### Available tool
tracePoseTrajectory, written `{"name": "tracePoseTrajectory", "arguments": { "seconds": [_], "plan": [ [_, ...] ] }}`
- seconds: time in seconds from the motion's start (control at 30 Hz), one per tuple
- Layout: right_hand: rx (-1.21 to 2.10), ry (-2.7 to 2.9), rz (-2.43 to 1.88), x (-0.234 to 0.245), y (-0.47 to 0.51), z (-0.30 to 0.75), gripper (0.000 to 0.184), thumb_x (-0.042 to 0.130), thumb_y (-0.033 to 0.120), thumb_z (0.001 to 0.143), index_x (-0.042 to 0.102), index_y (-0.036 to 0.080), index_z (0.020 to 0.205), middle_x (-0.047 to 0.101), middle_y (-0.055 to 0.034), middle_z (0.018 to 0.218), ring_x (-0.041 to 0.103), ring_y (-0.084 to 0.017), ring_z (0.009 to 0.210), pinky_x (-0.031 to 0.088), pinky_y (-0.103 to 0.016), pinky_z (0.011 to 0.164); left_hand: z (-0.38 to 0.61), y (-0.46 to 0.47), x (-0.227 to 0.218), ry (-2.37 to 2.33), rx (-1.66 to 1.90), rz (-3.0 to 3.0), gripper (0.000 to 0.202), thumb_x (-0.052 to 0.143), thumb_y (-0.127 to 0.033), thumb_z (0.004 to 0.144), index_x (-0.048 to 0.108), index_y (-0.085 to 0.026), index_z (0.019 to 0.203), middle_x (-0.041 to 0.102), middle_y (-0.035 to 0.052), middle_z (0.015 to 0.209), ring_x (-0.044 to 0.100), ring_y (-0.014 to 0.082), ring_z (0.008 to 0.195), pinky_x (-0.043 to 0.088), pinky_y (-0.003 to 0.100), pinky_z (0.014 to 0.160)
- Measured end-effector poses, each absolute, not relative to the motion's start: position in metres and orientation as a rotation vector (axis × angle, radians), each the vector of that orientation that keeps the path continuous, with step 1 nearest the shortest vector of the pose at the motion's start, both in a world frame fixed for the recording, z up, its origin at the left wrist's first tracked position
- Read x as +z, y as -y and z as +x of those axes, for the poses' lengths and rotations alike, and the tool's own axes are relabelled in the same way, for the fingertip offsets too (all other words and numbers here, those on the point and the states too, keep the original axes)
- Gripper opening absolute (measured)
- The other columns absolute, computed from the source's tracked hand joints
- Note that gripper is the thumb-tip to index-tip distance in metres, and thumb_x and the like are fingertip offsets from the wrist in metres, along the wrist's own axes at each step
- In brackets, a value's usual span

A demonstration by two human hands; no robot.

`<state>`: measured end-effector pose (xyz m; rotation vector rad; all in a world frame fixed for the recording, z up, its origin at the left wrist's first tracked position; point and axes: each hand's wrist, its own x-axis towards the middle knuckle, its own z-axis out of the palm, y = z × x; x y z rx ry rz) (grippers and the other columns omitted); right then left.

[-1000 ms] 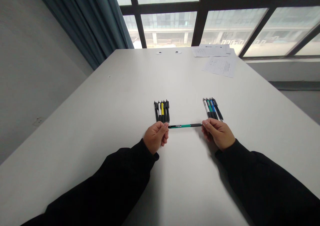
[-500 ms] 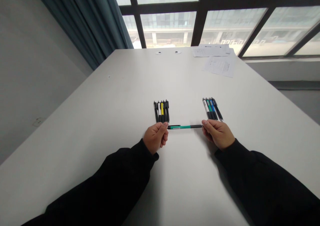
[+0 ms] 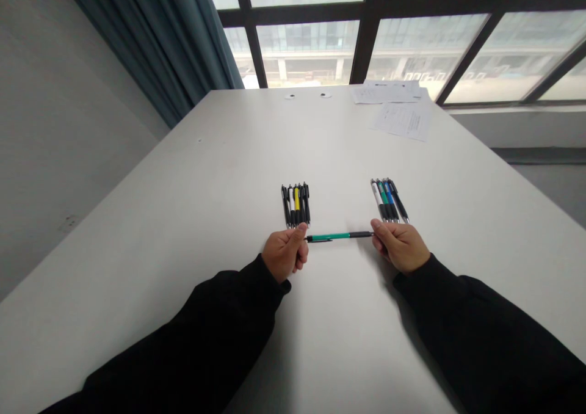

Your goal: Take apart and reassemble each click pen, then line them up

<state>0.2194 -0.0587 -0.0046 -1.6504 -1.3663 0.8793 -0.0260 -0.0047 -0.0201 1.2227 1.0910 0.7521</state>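
Observation:
A green and black pen point(image 3: 339, 236) is held level between my two hands. My left hand point(image 3: 284, 253) pinches its clip end, and my right hand point(image 3: 400, 245) pinches the tip end beyond the dark grip. The black clip lies along the pen's near side. Just beyond my left hand lies a row of pens point(image 3: 297, 200), mostly black with one white and one yellow. Past my right hand lies another row of pens point(image 3: 387, 198) in white, green, blue and black.
Both rows rest on a large white table point(image 3: 238, 176). Printed papers point(image 3: 403, 119) lie at its far right, and two small oval fittings point(image 3: 325, 95) sit near the back edge. A window is behind, with a blue curtain point(image 3: 174, 41) at the left.
The green pen has rolled about its length: its clip has gone from the far side to the near side. Both hands have shifted very slightly, still pinching its ends.

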Motion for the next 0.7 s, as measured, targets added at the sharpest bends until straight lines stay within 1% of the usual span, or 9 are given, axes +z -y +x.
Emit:
{"name": "tracePoseTrajectory", "arguments": {
  "seconds": [0.17, 0.47, 0.57, 0.7],
  "plan": [
    [0.896, 1.344, -1.649, -0.0039, 0.0600, 0.2187, 0.065, 0.043, 0.065, 0.090, 0.049, 0.018, 0.046, 0.038, 0.0029, 0.036, 0.032, -0.007, 0.034, 0.021, -0.025, 0.038, -0.0269, 0.0043, -0.0210, -1.096, 0.738, 1.232, 0.065, 0.052, -0.071, 0.081, 0.048, -0.016, 0.048, 0.045, -0.0018, 0.036, 0.037, 0.0063, 0.028, 0.024, 0.018, 0.030],
    [0.919, 1.333, -1.661, -0.0034, 0.0602, 0.2191, 0.068, 0.045, 0.068, 0.088, 0.052, 0.017, 0.043, 0.041, 0.0011, 0.035, 0.036, -0.008, 0.034, 0.025, -0.025, 0.039, -0.0274, 0.0040, -0.0228, -1.083, 0.729, 1.252, 0.068, 0.048, -0.074, 0.081, 0.052, -0.015, 0.047, 0.047, -0.0002, 0.037, 0.038, 0.0067, 0.029, 0.025, 0.019, 0.031],
    [0.923, 1.336, -1.649, -0.0055, 0.0603, 0.2205, 0.070, 0.044, 0.069, 0.088, 0.052, 0.017, 0.042, 0.043, 0.0002, 0.036, 0.038, -0.008, 0.034, 0.027, -0.025, 0.040, -0.0263, 0.0047, -0.0201, -1.088, 0.716, 1.261, 0.071, 0.047, -0.076, 0.080, 0.052, -0.015, 0.046, 0.047, 0.0004, 0.037, 0.038, 0.0069, 0.029, 0.025, 0.019, 0.031],
    [0.946, 1.321, -1.638, -0.0094, 0.0594, 0.2227, 0.070, 0.042, 0.070, 0.088, 0.052, 0.017, 0.043, 0.045, 0.0000, 0.037, 0.038, -0.008, 0.034, 0.028, -0.025, 0.040, -0.0247, 0.0051, -0.0196, -1.093, 0.712, 1.273, 0.069, 0.047, -0.074, 0.081, 0.053, -0.014, 0.047, 0.047, 0.0001, 0.038, 0.038, 0.0067, 0.029, 0.025, 0.019, 0.031]
  ]
}}
